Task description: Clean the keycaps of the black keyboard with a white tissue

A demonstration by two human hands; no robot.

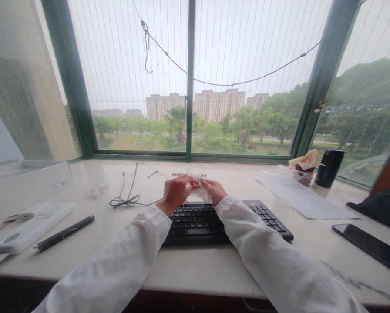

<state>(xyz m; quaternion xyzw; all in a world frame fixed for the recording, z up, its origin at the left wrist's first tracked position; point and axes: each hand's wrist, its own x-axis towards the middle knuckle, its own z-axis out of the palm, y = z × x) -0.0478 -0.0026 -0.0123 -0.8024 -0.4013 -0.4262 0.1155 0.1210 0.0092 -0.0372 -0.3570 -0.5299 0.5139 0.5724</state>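
Note:
My left hand (178, 191) and my right hand (215, 189) meet above the back edge of a black keyboard (198, 237). Both are closed, fingertips pinched together on a thin white tissue (203, 196). A small dark piece, perhaps a keycap, shows between the fingertips, though most of it is hidden. Just beyond the hands, several small dark keycaps (176, 174) lie in a row on the white tabletop. The keyboard's number pad (268, 216) shows past my right sleeve, and its middle is partly covered by my wrists.
Left are a coiled cable (125, 201), crumpled tissue (97, 190), a black pen (64, 233), a white case with keys (28, 234) and a white box (28, 178). Right are paper sheets (309, 198), a black cylinder (329, 168) and a phone (371, 245). A window stands behind.

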